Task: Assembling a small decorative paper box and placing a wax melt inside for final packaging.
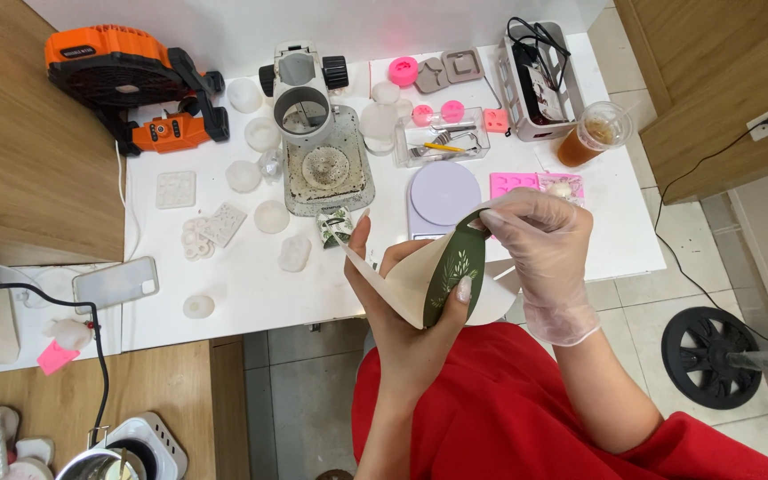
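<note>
Holding a cream paper pouch [402, 283] with a dark green leaf-printed panel, the left hand [406, 329] is curling its bare fingers [462, 290] shut around the lower fold, above the lap and just off the worktop's [251, 284] near edge. The gloved right hand [548, 258] is pinching the green panel's upper tip with its fingertips closed on it.

As a judgement, the paper is looking thin and sharply folded, so a hard pull at that tip is likely to be tearing or creasing it, and a slack left grip is risking it dropping onto the red clothing [508, 409] or the tiled floor [313, 391].

Room is tight ahead: the round lilac scale [444, 192] and pink silicone mould [516, 183] are lying just beyond the hands, and the iced drink cup [590, 133] is standing near the worktop's right edge, where a sweeping elbow could be tipping it. Open space is lying nearer the body and over the bare worktop to the left.
</note>
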